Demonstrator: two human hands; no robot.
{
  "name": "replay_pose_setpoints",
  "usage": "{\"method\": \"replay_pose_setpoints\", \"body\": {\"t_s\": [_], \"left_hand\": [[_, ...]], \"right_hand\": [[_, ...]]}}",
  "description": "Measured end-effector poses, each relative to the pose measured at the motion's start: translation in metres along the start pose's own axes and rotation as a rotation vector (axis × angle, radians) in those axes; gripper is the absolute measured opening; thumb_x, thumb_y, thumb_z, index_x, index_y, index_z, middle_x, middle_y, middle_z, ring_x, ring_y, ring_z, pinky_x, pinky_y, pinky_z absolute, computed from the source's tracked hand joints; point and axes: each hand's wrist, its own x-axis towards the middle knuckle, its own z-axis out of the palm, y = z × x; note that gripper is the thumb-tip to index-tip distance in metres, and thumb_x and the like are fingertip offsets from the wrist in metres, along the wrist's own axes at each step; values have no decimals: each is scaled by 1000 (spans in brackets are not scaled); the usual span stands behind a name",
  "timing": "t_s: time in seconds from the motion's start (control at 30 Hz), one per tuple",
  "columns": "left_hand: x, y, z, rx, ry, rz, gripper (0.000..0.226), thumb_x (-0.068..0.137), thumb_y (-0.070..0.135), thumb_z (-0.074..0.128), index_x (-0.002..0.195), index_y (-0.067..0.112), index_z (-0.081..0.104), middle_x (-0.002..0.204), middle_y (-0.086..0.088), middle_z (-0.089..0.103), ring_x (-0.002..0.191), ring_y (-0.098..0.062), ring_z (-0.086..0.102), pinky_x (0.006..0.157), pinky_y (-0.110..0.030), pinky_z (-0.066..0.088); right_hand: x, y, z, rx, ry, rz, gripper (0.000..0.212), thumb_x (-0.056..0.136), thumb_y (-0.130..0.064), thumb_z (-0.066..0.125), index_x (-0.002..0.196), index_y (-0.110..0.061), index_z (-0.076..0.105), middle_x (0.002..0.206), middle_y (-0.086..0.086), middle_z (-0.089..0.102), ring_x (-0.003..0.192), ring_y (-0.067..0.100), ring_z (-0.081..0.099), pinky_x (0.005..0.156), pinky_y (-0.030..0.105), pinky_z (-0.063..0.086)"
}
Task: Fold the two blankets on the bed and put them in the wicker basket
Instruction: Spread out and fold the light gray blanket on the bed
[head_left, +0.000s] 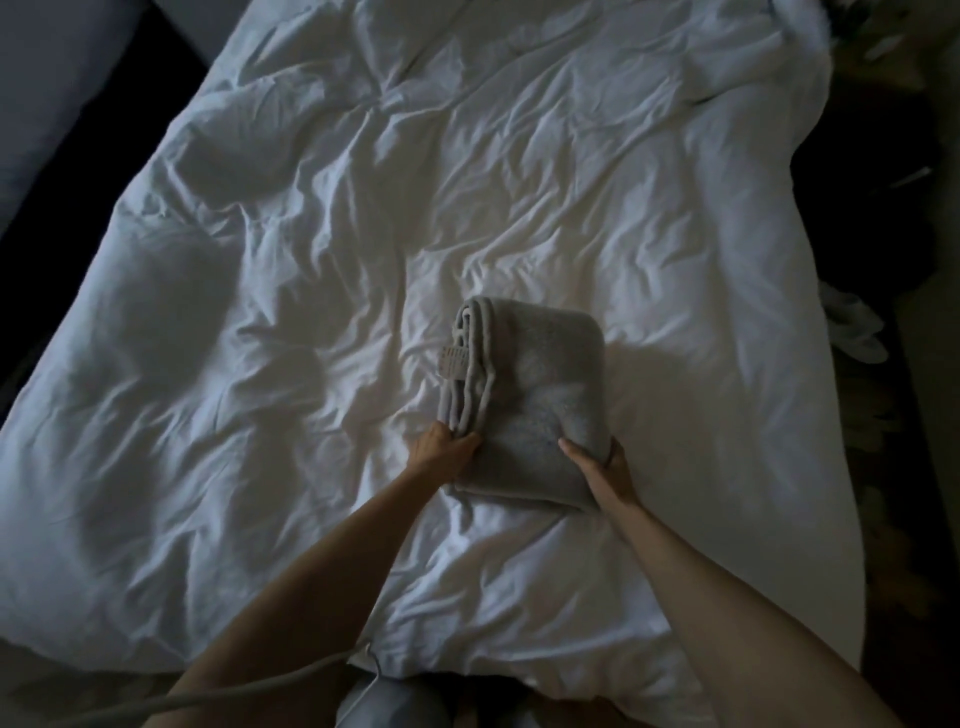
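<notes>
The blanket (540, 384) lay folded into a compact, thick rectangle on the white duvet (260, 312) of the bed, slightly right of the bed's middle and close to the near edge. It was pale grey with a soft, slightly fuzzy nap. Its stacked layers showed as rounded folds along the left side, where a small label (453, 362) stuck out. The left hand (441, 449) gripped the near left corner with its fingers curled into the layered edges. The right hand (605, 470) gripped the near right edge, thumb on top and the fingers wrapped round the side; how far they reached underneath could not be told. The blanket was judged light, limp and non-slippery, with no fragile parts. Because it had no stiffness, the stack would likely sag or open if lifted by one edge only. The recommended hold was from both sides with the fingers beneath the bottom layer and the thumbs pressing down on top, so that all layers stayed clamped together. The open layered side needed the firmer support. Neither a second blanket nor the wicker basket was in view.
</notes>
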Motion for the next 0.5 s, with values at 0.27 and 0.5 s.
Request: {"method": "replay_pose_setpoints", "body": {"t_s": [0.27, 0.5], "left_hand": [[-31, -4, 28, -49, 39, 17, 21, 98, 33, 44, 94, 13, 43, 97, -14, 56, 84, -26, 51, 69, -30, 39], [-37, -21, 39, 30, 83, -89, 62, 89, 64, 39, 124, 13, 44, 137, -21, 40, 125, -37, 39, 104, -47, 37]], "right_hand": [[-11, 8, -9, -35, 106, -67, 70, 75, -31, 78, 135, -13, 46, 126, 15, 60, 112, 31, 58, 91, 36, 48], [-1, 21, -15, -188, -72, -61, 97, 65, -64, 75, 142, -18, 39, 136, 9, 55, 123, 27, 53, 100, 33, 43]]}}
